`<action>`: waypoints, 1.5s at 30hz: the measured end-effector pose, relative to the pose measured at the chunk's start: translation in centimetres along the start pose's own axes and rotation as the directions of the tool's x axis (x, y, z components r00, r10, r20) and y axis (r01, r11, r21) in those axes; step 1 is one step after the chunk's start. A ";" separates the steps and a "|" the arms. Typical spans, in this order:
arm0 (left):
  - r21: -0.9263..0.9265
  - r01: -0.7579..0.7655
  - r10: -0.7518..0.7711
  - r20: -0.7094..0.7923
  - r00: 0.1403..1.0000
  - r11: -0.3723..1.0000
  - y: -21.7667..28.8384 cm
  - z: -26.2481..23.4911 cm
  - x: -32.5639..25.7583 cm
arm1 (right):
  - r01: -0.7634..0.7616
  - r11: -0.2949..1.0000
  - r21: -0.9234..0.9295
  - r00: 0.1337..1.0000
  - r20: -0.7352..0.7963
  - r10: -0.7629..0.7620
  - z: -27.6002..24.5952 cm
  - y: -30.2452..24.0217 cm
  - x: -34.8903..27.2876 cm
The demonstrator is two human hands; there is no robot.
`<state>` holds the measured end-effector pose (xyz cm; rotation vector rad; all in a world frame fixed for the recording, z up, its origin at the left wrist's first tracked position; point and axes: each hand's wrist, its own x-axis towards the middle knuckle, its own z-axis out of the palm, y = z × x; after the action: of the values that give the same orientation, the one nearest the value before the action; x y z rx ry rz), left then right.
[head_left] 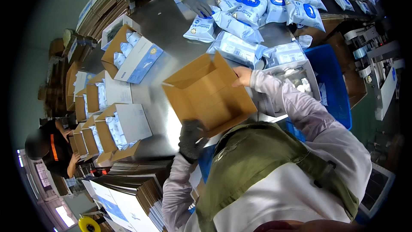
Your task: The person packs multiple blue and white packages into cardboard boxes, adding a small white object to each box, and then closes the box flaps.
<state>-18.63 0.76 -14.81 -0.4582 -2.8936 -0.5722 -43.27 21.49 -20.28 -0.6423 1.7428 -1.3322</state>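
An open cardboard box [201,88], brown inside and with nothing visible in it, is tilted toward me over the near edge of the metal table. My left hand [192,139], in a dark grey knit glove, grips its lower left edge. Bare, my right hand [243,76] clasps the right wall, the thumb over the rim. Just beyond the box lie light blue and white soft packs, among them a large pack [237,46]. A white box [311,75] with small items inside stands beside my right forearm.
Filled cartons [133,124] line the table's left side. A pile of soft packs [274,4] lies at the far right, where another person's gloved hand [198,6] touches one. A blue crate [332,77] stands right; flattened cartons [133,193] are stacked lower left. Another person [53,146] stands far left.
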 end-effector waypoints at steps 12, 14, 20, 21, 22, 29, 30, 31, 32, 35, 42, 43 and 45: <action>0.176 0.964 -0.975 -0.069 0.212 0.197 -8.2 -1.6 -2.7 | -0.453 0.420 -0.787 0.826 -0.547 -0.133 -3.9 0.7 7.9; 0.096 0.944 -0.933 -0.154 0.326 0.314 -8.8 -0.8 -2.9 | -0.586 0.141 -0.798 0.789 -0.601 -0.126 -5.3 3.5 9.3; 0.190 0.958 -0.958 -0.150 0.245 0.216 -8.3 -1.0 -2.1 | -0.155 0.249 -0.956 0.927 -0.228 -0.297 -2.1 6.2 6.7; 0.200 0.963 -0.964 -0.159 0.212 0.179 -8.3 -1.4 -2.2 | -0.033 0.177 -0.984 0.923 -0.097 -0.371 0.4 5.3 4.3; 0.195 0.960 -0.957 -0.173 0.234 0.200 -8.7 -1.3 -2.0 | 0.073 0.242 -0.968 0.948 -0.008 -0.317 1.6 4.7 2.7; 0.222 0.948 -0.956 -0.131 0.263 0.230 -8.3 -2.0 -1.3 | -0.087 0.750 -0.655 0.955 -0.268 -0.124 -1.3 5.2 5.1; 0.254 0.940 -0.952 -0.141 0.270 0.229 -8.1 -2.1 -0.8 | 0.034 0.838 -0.545 0.895 -0.357 -0.268 -3.8 5.9 5.8; 0.248 0.937 -0.937 -0.186 0.294 0.245 -8.2 -1.7 -1.3 | 0.185 0.979 0.082 0.912 -0.385 -0.140 -4.8 4.9 5.7; 0.227 0.946 -0.938 -0.206 0.279 0.231 -8.0 -1.7 -2.4 | 0.310 0.895 0.320 0.925 -0.321 -0.205 -3.3 -0.3 3.8; 0.198 0.946 -0.929 -0.220 0.298 0.257 -8.1 -0.8 -3.0 | 0.376 0.659 0.651 0.900 -0.086 -0.428 -2.0 -8.3 0.4; 0.007 0.938 -0.912 -0.230 0.339 0.346 -8.7 -2.3 -1.3 | -0.153 0.982 0.113 0.841 0.537 0.069 11.0 -11.4 5.3; -0.018 0.968 -0.929 -0.288 0.233 0.249 -8.7 -3.1 -2.7 | -0.141 0.977 -0.157 0.820 0.535 0.204 14.7 -7.7 7.1; -0.049 0.956 -0.950 -0.136 0.280 0.288 -9.9 -3.0 -3.0 | 0.256 0.345 -0.903 0.865 0.373 0.336 18.3 -4.0 7.5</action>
<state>-18.77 -9.99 -16.09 1.4551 -2.6777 -0.5884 -32.07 4.78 -20.49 -1.4254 1.9044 0.1558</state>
